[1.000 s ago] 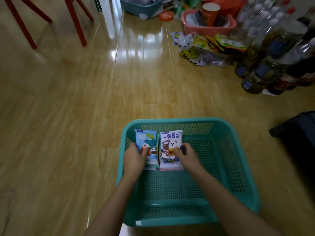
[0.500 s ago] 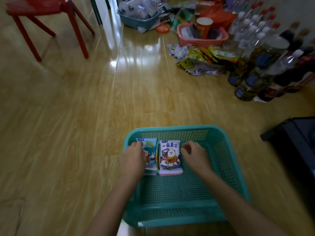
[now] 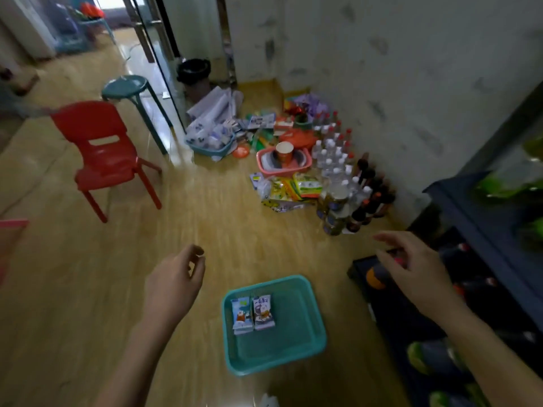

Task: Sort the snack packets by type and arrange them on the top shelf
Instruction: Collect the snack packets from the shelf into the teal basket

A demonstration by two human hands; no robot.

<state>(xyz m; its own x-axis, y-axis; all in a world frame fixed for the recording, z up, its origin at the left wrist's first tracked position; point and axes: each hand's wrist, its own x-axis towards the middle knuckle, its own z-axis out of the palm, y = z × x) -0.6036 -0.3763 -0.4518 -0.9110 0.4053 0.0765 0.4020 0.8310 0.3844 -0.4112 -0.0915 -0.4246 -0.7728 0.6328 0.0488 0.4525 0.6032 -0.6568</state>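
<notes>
Your left hand [image 3: 173,284] and right hand [image 3: 418,270] hang empty, fingers loosely curled, either side of the teal plastic basket [image 3: 276,362] holding two cartoon-printed snack packets [image 3: 264,312].

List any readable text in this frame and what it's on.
No text is legible.
The left packet in the basket: print blurred.
The right packet: print blurred.
The packet pile and the bottles: labels too small to read.

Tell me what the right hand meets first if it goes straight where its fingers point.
Likely the bottles by the wall: the right hand has its fingers aimed toward them. Depth is unclear, so it might pass above them.
</notes>
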